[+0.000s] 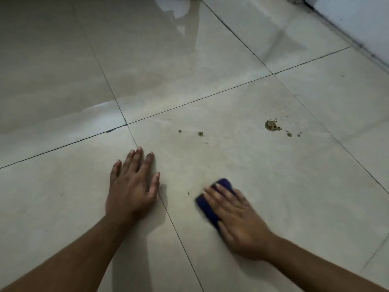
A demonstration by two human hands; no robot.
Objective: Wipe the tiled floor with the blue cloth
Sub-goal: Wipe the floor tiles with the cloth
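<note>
A folded blue cloth (207,204) lies on the pale tiled floor (273,186), low and right of centre. My right hand (237,220) presses flat on top of it with straight fingers and covers most of it; the hand looks blurred. My left hand (132,186) rests flat on the floor to the left, fingers spread, holding nothing. A brown dirt patch (272,125) with small splatters sits on the same tile, beyond and to the right of the cloth. Two small dirt spots (200,134) lie further left, ahead of the cloth.
Dark grout lines (189,102) cross the floor between large tiles. A white wall (357,24) with a dark base edge runs along the upper right. The far tiles at the top look glossy with reflections (181,11).
</note>
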